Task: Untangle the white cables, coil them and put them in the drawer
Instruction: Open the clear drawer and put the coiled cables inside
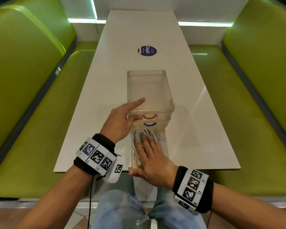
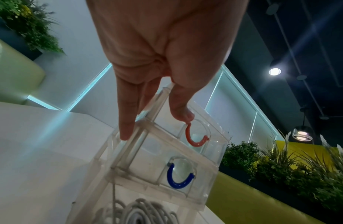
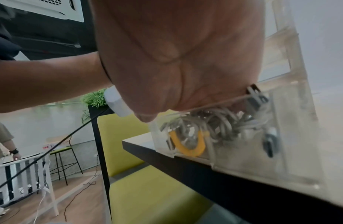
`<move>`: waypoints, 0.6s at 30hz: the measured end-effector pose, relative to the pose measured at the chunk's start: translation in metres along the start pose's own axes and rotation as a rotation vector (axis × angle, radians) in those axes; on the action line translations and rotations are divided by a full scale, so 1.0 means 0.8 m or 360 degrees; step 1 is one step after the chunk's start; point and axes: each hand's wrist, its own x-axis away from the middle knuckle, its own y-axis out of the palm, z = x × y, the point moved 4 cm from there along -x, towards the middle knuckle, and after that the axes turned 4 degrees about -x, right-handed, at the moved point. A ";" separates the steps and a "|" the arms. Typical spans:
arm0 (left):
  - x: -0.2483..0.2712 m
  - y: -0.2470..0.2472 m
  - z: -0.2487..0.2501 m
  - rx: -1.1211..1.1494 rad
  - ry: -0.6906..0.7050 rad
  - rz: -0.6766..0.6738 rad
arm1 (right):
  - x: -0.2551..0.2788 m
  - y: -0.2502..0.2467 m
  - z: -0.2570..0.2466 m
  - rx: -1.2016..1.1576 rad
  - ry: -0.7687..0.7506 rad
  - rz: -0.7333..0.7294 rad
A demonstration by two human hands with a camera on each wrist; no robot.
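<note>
A clear plastic drawer unit [image 1: 150,90] stands on the white table [image 1: 112,76]. Its bottom drawer [image 1: 165,146], with a yellow handle [image 3: 188,145], is pulled out toward me and reaches the table's near edge. Coiled white cables [image 1: 145,132] lie inside it. My right hand [image 1: 149,151] lies flat on the cables with straight fingers. My left hand [image 1: 132,109] rests on the unit's front left corner, index finger stretched along the top and thumb on the front by the red handle [image 1: 149,116]. The blue handle [image 1: 149,124] below it belongs to a drawer that is pushed in.
A round purple sticker [image 1: 147,51] sits on the table beyond the unit. Green padded benches [image 1: 31,96] [image 1: 257,96] run along both sides. In the right wrist view a person [image 3: 4,144] stands far off by a white rail.
</note>
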 end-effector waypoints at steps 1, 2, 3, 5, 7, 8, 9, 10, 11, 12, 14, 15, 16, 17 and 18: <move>0.000 0.000 0.001 -0.0017 0.0002 -0.0001 | 0.004 -0.004 0.000 0.0039 0.0002 -0.0003; 0.000 0.000 0.000 -0.0034 0.0003 0.0001 | 0.011 -0.008 0.001 0.0110 0.0007 0.0059; 0.001 -0.001 0.001 -0.0048 0.0003 0.0004 | 0.020 -0.009 0.001 0.0158 0.0030 0.0103; 0.002 0.000 0.001 -0.0062 -0.0007 0.0003 | 0.037 -0.010 0.001 0.0205 -0.0038 0.0442; 0.002 0.000 0.001 -0.0062 -0.0022 0.0004 | 0.050 -0.009 0.003 0.0142 -0.0174 0.0659; 0.002 -0.001 0.002 -0.0060 -0.0030 0.0003 | 0.053 -0.010 0.005 0.0090 -0.0233 0.0688; 0.003 -0.001 0.003 -0.0059 -0.0033 0.0001 | 0.053 -0.006 0.007 0.0073 -0.0282 0.0683; 0.003 -0.001 0.004 -0.0057 -0.0032 -0.0004 | 0.050 -0.002 0.009 0.0109 -0.0336 0.0677; 0.003 -0.001 0.005 -0.0057 -0.0029 -0.0011 | 0.047 0.003 0.011 0.0171 -0.0384 0.0653; 0.003 -0.002 0.007 -0.0058 -0.0025 -0.0014 | 0.043 0.007 0.014 0.0208 -0.0420 0.0608; 0.002 -0.004 0.008 -0.0061 -0.0032 -0.0012 | 0.035 0.012 0.019 0.0236 -0.0463 0.0562; 0.001 -0.005 0.008 -0.0065 -0.0046 -0.0012 | 0.034 0.013 0.021 0.0253 -0.0470 0.0552; 0.001 -0.006 0.008 -0.0073 -0.0064 -0.0011 | 0.035 0.011 0.021 0.0256 -0.0474 0.0547; 0.002 -0.006 0.007 -0.0082 -0.0079 -0.0010 | 0.038 0.008 0.020 0.0249 -0.0476 0.0570; 0.002 -0.007 0.007 -0.0088 -0.0085 -0.0011 | 0.041 0.003 0.018 0.0236 -0.0477 0.0613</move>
